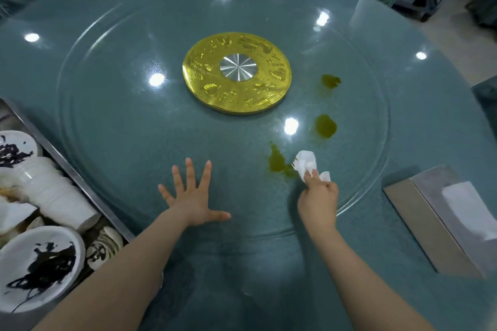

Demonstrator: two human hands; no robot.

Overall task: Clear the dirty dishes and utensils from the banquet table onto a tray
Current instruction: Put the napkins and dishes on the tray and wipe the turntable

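Teal glass covered the tabletop, with a round glass turntable turning on a gold hub at its centre. No dishes or utensils were seen on the glass. The dirty dishes lay in a metal tray at the left edge: two ink-patterned plates, a stack of white bowls and several spoons.

The stack of bowls lay on its side, its long axis running from upper left to lower right, with its free end towards the tray's inner rim. The tray's long axis ran the same way, alongside the turntable.

The left hand lay flat on the turntable with fingers spread, holding nothing. The right hand gripped a crumpled white napkin, which touched the nearest of three green spills. The other two spills lay further off, towards the hub. A steel tissue box stood to the right.

Risks, by judgement: the turntable may rotate if the left hand eases its pressure, smearing the spill across the glass. One small napkin may saturate before all three spills are lifted, leaving streaks. The tipped stack of bowls may roll against the plates if the tray is jolted.
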